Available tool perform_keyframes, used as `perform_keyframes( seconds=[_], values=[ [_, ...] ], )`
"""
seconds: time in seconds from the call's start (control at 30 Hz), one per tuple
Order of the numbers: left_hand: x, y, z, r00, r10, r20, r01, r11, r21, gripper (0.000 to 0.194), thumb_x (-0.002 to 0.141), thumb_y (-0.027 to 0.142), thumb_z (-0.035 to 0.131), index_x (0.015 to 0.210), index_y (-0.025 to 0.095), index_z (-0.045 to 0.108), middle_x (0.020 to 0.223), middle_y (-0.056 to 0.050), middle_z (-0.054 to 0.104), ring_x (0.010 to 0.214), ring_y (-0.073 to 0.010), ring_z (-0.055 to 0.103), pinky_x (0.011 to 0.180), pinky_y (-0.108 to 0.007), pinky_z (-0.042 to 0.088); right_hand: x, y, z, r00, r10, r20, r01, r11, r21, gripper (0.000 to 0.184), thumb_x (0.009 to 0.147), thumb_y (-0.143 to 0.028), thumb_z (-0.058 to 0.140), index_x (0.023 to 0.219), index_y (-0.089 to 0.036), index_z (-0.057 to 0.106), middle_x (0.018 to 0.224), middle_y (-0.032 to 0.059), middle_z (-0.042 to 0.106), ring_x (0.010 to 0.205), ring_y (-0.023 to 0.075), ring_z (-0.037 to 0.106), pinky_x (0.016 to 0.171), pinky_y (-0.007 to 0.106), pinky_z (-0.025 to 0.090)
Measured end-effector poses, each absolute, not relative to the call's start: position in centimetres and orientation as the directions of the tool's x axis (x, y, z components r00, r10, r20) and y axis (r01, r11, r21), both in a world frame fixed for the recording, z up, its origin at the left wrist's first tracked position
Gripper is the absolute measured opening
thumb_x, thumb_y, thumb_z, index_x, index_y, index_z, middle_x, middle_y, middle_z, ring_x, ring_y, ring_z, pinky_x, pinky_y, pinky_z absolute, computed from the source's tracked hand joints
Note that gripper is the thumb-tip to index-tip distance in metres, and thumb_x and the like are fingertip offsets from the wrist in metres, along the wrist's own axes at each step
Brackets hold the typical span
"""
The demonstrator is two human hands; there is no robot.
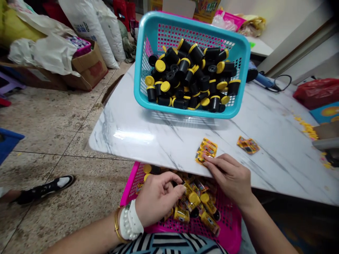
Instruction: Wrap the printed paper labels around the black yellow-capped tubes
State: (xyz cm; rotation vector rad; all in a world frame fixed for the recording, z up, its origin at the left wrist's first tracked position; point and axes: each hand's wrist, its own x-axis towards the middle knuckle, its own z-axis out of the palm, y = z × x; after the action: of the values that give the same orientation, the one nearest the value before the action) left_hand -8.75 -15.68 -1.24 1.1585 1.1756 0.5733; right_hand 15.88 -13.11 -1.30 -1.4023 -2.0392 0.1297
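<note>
My right hand [231, 178] rests at the table's front edge, thumb and fingertips pinching the near edge of a small stack of yellow printed labels [209, 147]. My left hand [160, 197], with a white band and bracelets at the wrist, hovers over a pink basket [129, 187] in front of my lap. Its fingers are curled, with a gap between thumb and index finger and nothing visible held there. Inside that basket lie several small canisters [182, 214] with yellow printed wraps and yellow caps. A second little pile of labels [248, 145] lies right of the stack.
On the white marbled table [127, 141] stands a turquoise basket [190, 113] heaped with plain black canisters [182, 67]. A blue tool with a cord [266, 82] lies behind it. Yellow bits [307, 128] are scattered at the right. Cardboard boxes [88, 68] and white sacks [87, 30] occupy the floor.
</note>
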Motion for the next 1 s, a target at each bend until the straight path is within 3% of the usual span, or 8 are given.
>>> perform_keyframes(
  seconds=[0.13,0.23,0.33,0.5,0.6,0.7,0.8,1.0],
  values=[
    [-7.7,-14.2,0.3,0.256,0.948,-0.19,0.176,0.148,0.973,0.029,0.086,0.039,0.066,0.1,0.013,0.07,0.059,-0.001,0.064,0.044,-0.0089,0.053,0.042,-0.018,0.039,15.0,-13.1,-1.6,-0.207,0.838,0.505,0.815,0.433,-0.384,0.008,0.089,-0.018,0.071,0.092,-0.021,0.078,0.077,0.0023,0.073,0.067,0.014,0.069,0.062,0.026,0.056],
    [-6.6,-12.4,1.1,0.227,0.968,-0.103,0.133,0.074,0.988,0.038,0.08,0.042,0.074,0.105,0.013,0.07,0.077,-0.004,0.071,0.047,-0.0078,0.053,0.044,-0.019,0.04,13.8,-13.8,-0.9,-0.193,0.774,0.602,0.817,0.467,-0.339,0.025,0.085,-0.011,0.073,0.106,-0.024,0.077,0.081,0.0025,0.073,0.067,0.0143,0.067,0.065,0.027,0.055],
    [-5.9,-10.6,1.3,0.267,0.96,-0.083,0.08,0.064,0.995,0.026,0.082,0.038,0.072,0.091,0.014,0.072,0.078,-0.004,0.071,0.048,-0.0073,0.052,0.045,-0.019,0.04,12.6,-13.9,0.0,-0.227,0.723,0.652,0.777,0.539,-0.326,0.041,0.084,-0.008,0.074,0.119,-0.028,0.073,0.086,0.0024,0.073,0.069,0.0149,0.065,0.066,0.029,0.055],
    [-6.5,-8.3,0.9,0.361,0.929,-0.085,0.053,0.07,0.996,0.021,0.086,0.032,0.066,0.076,0.015,0.073,0.062,0.0,0.063,0.051,-0.0081,0.047,0.048,-0.02,0.037,12.1,-11.9,1.6,-0.047,0.929,0.368,0.63,0.313,-0.71,0.051,0.086,-0.031,0.074,0.135,-0.023,0.062,0.103,0.0076,0.069,0.07,0.0145,0.063,0.051,0.025,0.051],
    [-7.0,-7.4,0.9,0.402,0.913,-0.062,0.083,0.03,0.996,0.022,0.086,0.031,0.065,0.072,0.015,0.073,0.062,0.0,0.062,0.053,-0.0084,0.046,0.049,-0.02,0.034,11.8,-10.4,2.2,-0.077,0.99,0.12,0.467,0.142,-0.873,0.025,0.09,-0.039,0.068,0.101,-0.017,0.073,0.079,0.0034,0.069,0.059,0.0124,0.059,0.048,0.023,0.049],
    [-7.2,-7.4,1.3,0.282,0.955,-0.094,0.038,0.087,0.995,0.026,0.087,0.037,0.065,0.072,0.016,0.067,0.051,0.005,0.05,0.046,-0.0076,0.041,0.044,-0.02,0.028,10.9,-9.6,2.3,-0.002,0.989,0.145,0.473,0.129,-0.872,0.031,0.091,-0.041,0.066,0.071,-0.017,0.068,0.057,-0.0014,0.06,0.049,0.0103,0.051,0.044,0.021,0.042],
    [-7.2,-8.6,1.8,0.126,0.985,-0.119,-0.1,0.132,0.986,0.032,0.087,0.046,0.066,0.074,0.017,0.064,0.046,0.007,0.043,0.041,-0.007,0.036,0.041,-0.02,0.025,10.1,-9.7,2.0,0.124,0.948,0.293,0.534,0.185,-0.825,0.032,0.092,-0.04,0.064,0.07,-0.018,0.069,0.053,-0.002,0.059,0.047,0.0106,0.051,0.043,0.021,0.041],
    [-6.8,-11.0,2.2,0.0,1.0,-0.028,-0.094,0.028,0.995,0.024,0.083,0.039,0.074,0.078,0.015,0.075,0.059,0.0,0.06,0.048,-0.0083,0.044,0.043,-0.02,0.034,9.5,-10.6,1.5,0.107,0.914,0.392,0.555,0.272,-0.786,0.025,0.092,-0.034,0.067,0.072,-0.02,0.07,0.058,-0.0021,0.06,0.05,0.0113,0.053,0.047,0.023,0.043]
  ],
)
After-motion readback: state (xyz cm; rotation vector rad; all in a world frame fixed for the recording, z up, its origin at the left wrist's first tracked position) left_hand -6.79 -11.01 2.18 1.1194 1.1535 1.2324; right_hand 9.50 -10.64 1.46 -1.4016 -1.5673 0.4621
